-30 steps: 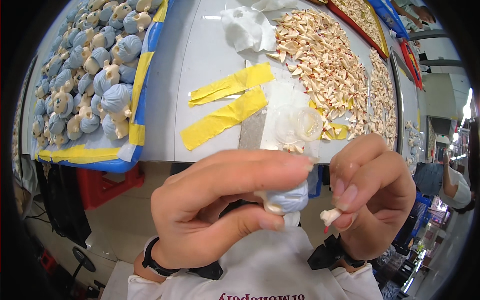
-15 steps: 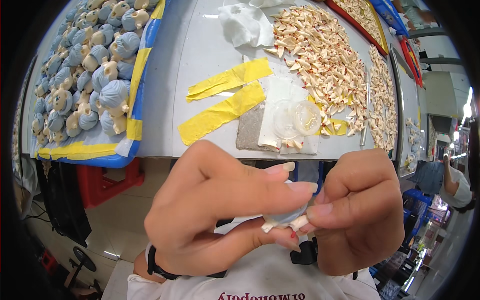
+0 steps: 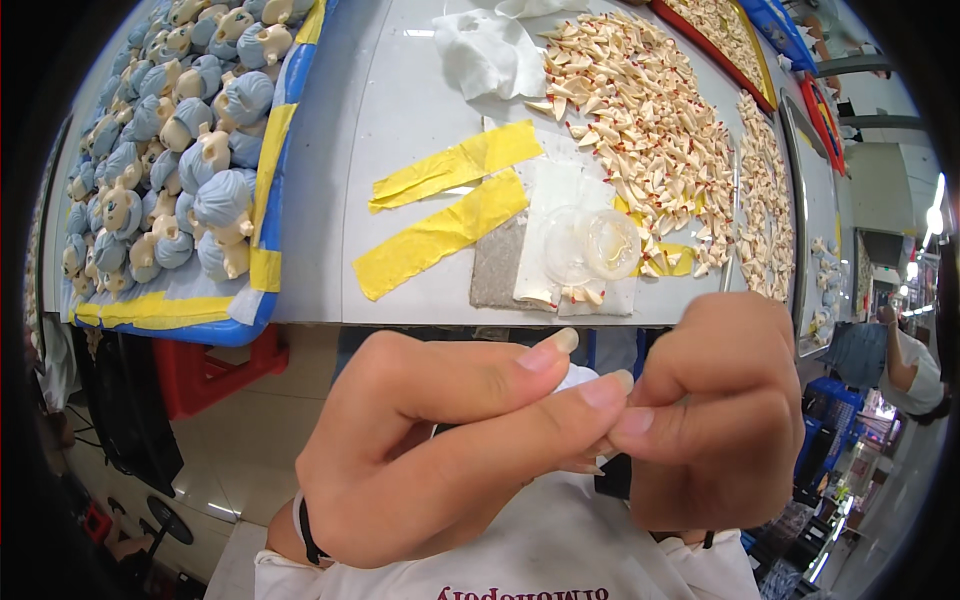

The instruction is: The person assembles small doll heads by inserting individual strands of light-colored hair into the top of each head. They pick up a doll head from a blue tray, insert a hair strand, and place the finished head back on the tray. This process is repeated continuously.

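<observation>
My left hand (image 3: 430, 450) is closed around a small doll head (image 3: 574, 377). Only a sliver of its pale blue hair shows between the thumb and fingers; the rest is covered. My right hand (image 3: 715, 420) is pinched shut, its thumb and fingertip pressed up against the left fingertips. What lies in that pinch is hidden. Both hands are held in front of my body, just below the table's near edge. Beyond them on the table are a clear round plastic dish (image 3: 608, 245) and a heap of small cream pointed pieces (image 3: 650, 130) with red tips.
A blue tray (image 3: 235, 332) edged with yellow tape, full of blue-haired doll heads, stands at the left. Two yellow tape strips (image 3: 440, 235) and a white crumpled cloth (image 3: 487, 55) lie mid-table. Under the table is a red stool (image 3: 225, 372). Another person (image 3: 912, 370) is at far right.
My left hand has turned, so its fingers cover the doll head and the cream part that showed before. The right hand keeps its pinch and has shifted slightly.
</observation>
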`<action>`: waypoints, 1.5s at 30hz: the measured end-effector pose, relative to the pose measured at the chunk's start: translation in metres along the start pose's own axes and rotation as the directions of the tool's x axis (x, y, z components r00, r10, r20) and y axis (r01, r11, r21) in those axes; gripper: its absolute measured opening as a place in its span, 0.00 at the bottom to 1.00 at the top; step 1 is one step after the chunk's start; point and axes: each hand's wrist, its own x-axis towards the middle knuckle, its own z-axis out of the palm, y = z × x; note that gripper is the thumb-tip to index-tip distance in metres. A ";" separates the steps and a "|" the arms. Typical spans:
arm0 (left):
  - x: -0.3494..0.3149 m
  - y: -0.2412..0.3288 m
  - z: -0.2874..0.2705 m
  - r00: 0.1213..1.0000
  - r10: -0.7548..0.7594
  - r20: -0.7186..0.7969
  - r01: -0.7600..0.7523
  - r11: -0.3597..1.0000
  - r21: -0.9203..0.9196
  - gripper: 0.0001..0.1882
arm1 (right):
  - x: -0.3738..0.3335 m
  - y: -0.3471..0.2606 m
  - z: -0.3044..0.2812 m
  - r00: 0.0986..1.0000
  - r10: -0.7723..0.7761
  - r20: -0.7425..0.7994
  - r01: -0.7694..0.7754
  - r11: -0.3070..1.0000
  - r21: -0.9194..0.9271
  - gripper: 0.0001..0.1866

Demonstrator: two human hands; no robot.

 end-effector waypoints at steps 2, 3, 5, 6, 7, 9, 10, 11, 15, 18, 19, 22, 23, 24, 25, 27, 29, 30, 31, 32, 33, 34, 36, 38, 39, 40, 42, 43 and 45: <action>0.000 0.001 -0.001 1.000 -0.023 0.001 0.023 1.000 -0.005 0.19 | 0.000 0.006 0.004 1.000 0.010 -0.022 -0.008 0.997 0.077 0.17; 0.001 0.000 0.000 1.000 -0.031 0.004 0.031 0.999 -0.012 0.19 | -0.001 0.008 0.005 1.000 0.013 -0.028 -0.011 0.995 0.098 0.17; 0.002 -0.003 0.001 0.999 -0.037 0.019 0.038 0.999 -0.026 0.19 | -0.001 0.012 0.004 0.999 0.017 -0.028 -0.014 0.995 0.097 0.16; 0.002 -0.004 0.000 0.999 -0.037 0.030 0.038 0.999 -0.028 0.20 | 0.000 0.013 0.003 0.999 0.022 -0.031 -0.019 0.994 0.104 0.15; 0.003 -0.009 -0.003 0.998 -0.027 0.057 0.029 0.999 -0.037 0.20 | 0.002 0.015 0.000 0.998 0.042 -0.042 -0.037 0.993 0.113 0.14; 0.002 -0.016 -0.007 0.995 -0.052 0.091 0.059 0.995 -0.077 0.22 | 0.006 0.019 -0.010 0.994 0.087 -0.066 -0.078 0.990 0.121 0.12; 0.002 -0.019 -0.007 0.991 -0.088 0.100 0.099 0.989 -0.107 0.23 | 0.008 0.023 -0.018 0.991 0.112 -0.079 -0.102 0.988 0.120 0.11; 0.002 -0.021 -0.009 0.985 -0.128 0.115 0.144 0.978 -0.151 0.24 | 0.008 0.027 -0.028 0.980 0.175 -0.092 -0.167 0.982 0.089 0.11; -0.005 -0.024 -0.012 0.954 -0.298 0.034 0.287 0.874 -0.392 0.26 | 0.007 0.067 -0.063 0.916 0.396 -0.068 -0.401 0.914 -0.069 0.10; -0.002 -0.020 -0.005 0.924 -0.383 -0.007 0.324 0.792 -0.517 0.27 | 0.012 0.081 -0.062 0.913 0.402 0.074 -0.382 0.903 -0.199 0.12; -0.002 -0.020 -0.004 0.923 -0.385 -0.005 0.323 0.782 -0.533 0.27 | 0.013 0.081 -0.058 0.912 0.387 0.138 -0.350 0.907 -0.235 0.12; -0.002 -0.023 -0.002 0.935 -0.355 0.009 0.304 0.787 -0.537 0.27 | 0.016 0.081 -0.045 0.885 0.444 0.142 -0.403 0.881 -0.247 0.08; -0.002 -0.024 -0.002 0.939 -0.345 0.018 0.302 0.796 -0.525 0.27 | 0.016 0.081 -0.044 0.865 0.479 0.147 -0.438 0.865 -0.246 0.08; -0.001 -0.023 -0.003 0.937 -0.349 0.026 0.315 0.809 -0.495 0.27 | 0.017 0.082 -0.044 0.868 0.475 0.147 -0.431 0.866 -0.254 0.07; -0.001 -0.023 -0.004 0.938 -0.345 0.033 0.320 0.823 -0.469 0.27 | 0.017 0.083 -0.044 0.870 0.470 0.147 -0.424 0.867 -0.262 0.07; -0.003 -0.025 -0.008 0.943 -0.331 0.046 0.319 0.852 -0.416 0.26 | 0.017 0.084 -0.044 0.898 0.420 0.129 -0.369 0.880 -0.300 0.06; -0.003 -0.025 -0.010 0.948 -0.315 0.048 0.309 0.869 -0.387 0.26 | 0.016 0.085 -0.045 0.941 0.324 0.097 -0.271 0.893 -0.360 0.06; -0.003 -0.026 -0.010 0.950 -0.310 0.046 0.303 0.871 -0.387 0.26 | 0.014 0.085 -0.046 0.943 0.327 0.059 -0.290 0.898 -0.330 0.06; -0.004 -0.027 -0.011 0.951 -0.305 0.044 0.298 0.872 -0.388 0.26 | 0.012 0.086 -0.048 0.944 0.330 0.021 -0.309 0.903 -0.298 0.06; -0.004 -0.027 -0.011 0.950 -0.310 0.044 0.302 0.872 -0.385 0.26 | 0.010 0.086 -0.050 0.943 0.333 -0.017 -0.326 0.907 -0.266 0.06; -0.005 -0.027 -0.011 0.948 -0.314 0.044 0.306 0.872 -0.382 0.26 | 0.009 0.086 -0.050 0.925 0.379 -0.032 -0.375 0.897 -0.235 0.05; -0.005 -0.027 -0.011 0.947 -0.317 0.044 0.309 0.871 -0.382 0.26 | 0.007 0.085 -0.050 0.905 0.424 -0.045 -0.424 0.883 -0.202 0.05; -0.006 -0.026 -0.012 0.946 -0.321 0.040 0.312 0.871 -0.379 0.26 | 0.006 0.082 -0.051 0.874 0.482 -0.060 -0.485 0.862 -0.147 0.05; -0.006 -0.023 -0.013 0.943 -0.331 0.034 0.317 0.862 -0.396 0.26 | 0.006 0.079 -0.051 0.856 0.513 -0.065 -0.517 0.849 -0.111 0.05; -0.006 -0.023 -0.012 0.940 -0.341 0.030 0.322 0.852 -0.414 0.26 | 0.006 0.078 -0.051 0.851 0.521 -0.069 -0.526 0.845 -0.100 0.05; -0.007 -0.022 -0.012 0.936 -0.350 0.027 0.327 0.841 -0.431 0.26 | 0.005 0.078 -0.052 0.846 0.529 -0.072 -0.534 0.841 -0.090 0.05; -0.009 -0.023 -0.013 0.935 -0.355 0.016 0.327 0.840 -0.433 0.26 | 0.003 0.077 -0.052 0.834 0.544 -0.092 -0.549 0.835 -0.043 0.05; -0.010 -0.022 -0.014 0.930 -0.368 0.011 0.335 0.833 -0.441 0.26 | 0.002 0.077 -0.051 0.827 0.551 -0.110 -0.556 0.831 -0.007 0.05; -0.009 -0.018 -0.012 0.914 -0.405 -0.001 0.360 0.812 -0.461 0.26 | 0.001 0.077 -0.053 0.810 0.573 -0.126 -0.572 0.819 0.049 0.05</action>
